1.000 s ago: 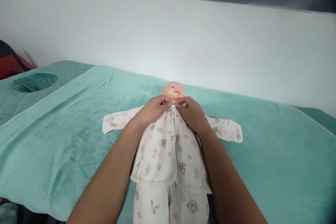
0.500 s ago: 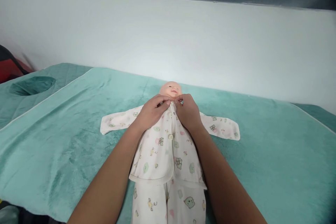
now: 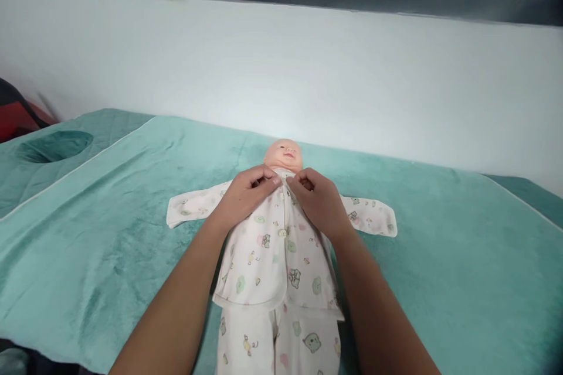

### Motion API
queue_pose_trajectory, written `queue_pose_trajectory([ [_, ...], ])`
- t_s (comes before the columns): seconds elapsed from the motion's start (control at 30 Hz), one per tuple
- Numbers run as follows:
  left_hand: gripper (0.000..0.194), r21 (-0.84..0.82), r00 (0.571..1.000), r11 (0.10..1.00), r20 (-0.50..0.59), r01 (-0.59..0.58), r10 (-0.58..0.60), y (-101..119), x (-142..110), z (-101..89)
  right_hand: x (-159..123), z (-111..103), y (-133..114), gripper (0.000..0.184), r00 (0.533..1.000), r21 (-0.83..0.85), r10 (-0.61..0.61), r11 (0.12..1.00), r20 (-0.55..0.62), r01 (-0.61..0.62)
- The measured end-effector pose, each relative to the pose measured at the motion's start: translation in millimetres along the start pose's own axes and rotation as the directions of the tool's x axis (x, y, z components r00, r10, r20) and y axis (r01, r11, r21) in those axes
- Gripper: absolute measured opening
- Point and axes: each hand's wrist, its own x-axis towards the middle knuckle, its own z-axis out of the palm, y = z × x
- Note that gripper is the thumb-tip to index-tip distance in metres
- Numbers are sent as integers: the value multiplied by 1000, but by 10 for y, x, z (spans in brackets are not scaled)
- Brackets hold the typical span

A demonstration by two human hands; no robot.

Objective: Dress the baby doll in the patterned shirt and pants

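A baby doll lies on its back, dressed in a white printed jacket and matching trousers. The jacket sleeves stretch out to both sides. My left hand pinches the jacket's front edge just below the collar. Opposite it, my right hand pinches the other front edge, close to the left fingertips. Lower down the front, a pale button shows at the middle seam. What exactly lies between my fingertips is partly hidden.
A green plush cover lies under the doll. At the far left is a cushion with a round hollow, near a red and black object. A white wall rises behind, with a dark panel above.
Both hands have moved down slightly from the doll's neck to the upper chest, and more of the chin and collar now shows. The view has tilted a little.
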Motion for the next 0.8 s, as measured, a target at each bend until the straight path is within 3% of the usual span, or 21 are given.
queue_pose_trajectory([
  [0.07, 26, 16, 995, 999, 91, -38, 36, 11, -18, -40, -108, -109, -89, 37, 983, -78, 10, 997, 181, 4],
  [0.13, 24, 47, 986, 998, 166, -44, 35, 11, -22, -73, -192, -179, -165, 37, 959, -179, 20, 983, 284, 33],
  [0.27, 17, 106, 974, 994, 225, -24, 0, 18, -21, -119, -268, -170, -245, 24, 974, -328, 0, 942, 227, 76],
  [0.5, 10, 89, 960, 996, 280, 1, -26, 31, -35, -176, -218, -87, -220, 19, 985, -331, -9, 941, 173, 66],
  [0.57, 9, 85, 961, 996, 276, -6, -17, 14, -30, -175, -184, -98, -178, 22, 985, -250, -3, 967, 173, 47],
  [0.67, 11, 84, 965, 996, 261, -25, 2, -2, -27, -155, -126, -141, -78, 22, 957, 30, 30, 999, 288, -41],
  [0.8, 14, 33, 975, 998, 217, -48, 40, 18, -38, -105, -69, -163, 52, 27, 918, 338, 5, 929, 397, -151],
])
